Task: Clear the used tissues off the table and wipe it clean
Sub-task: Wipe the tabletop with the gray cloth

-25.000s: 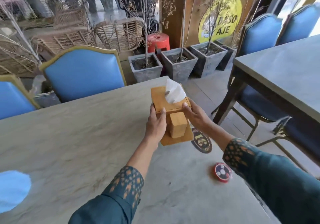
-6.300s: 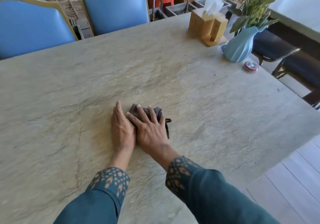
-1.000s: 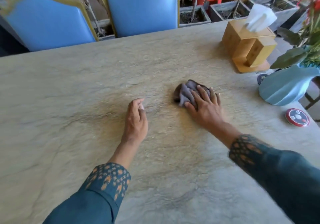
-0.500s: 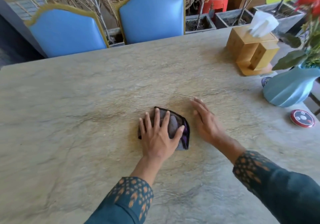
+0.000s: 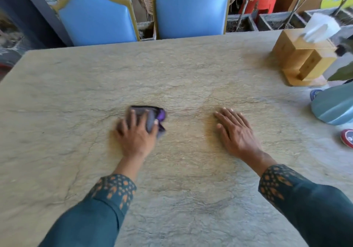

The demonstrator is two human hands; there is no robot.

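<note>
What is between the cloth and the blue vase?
Only the right hand, lying flat on the table, sits between the cloth under the left hand and the blue vase.

vase (image 5: 334, 105), red disc (image 5: 348, 138) cut by right edge; cloth (image 5: 162, 115) blurred

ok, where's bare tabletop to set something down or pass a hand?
Bare: table left of the cloth and left hand, out to its edge; the far strip before the blue chairs; the gap between left hand and right hand; the near edge. Crowded: right side, where tissue box, blue vase and red disc sit close together.
</note>
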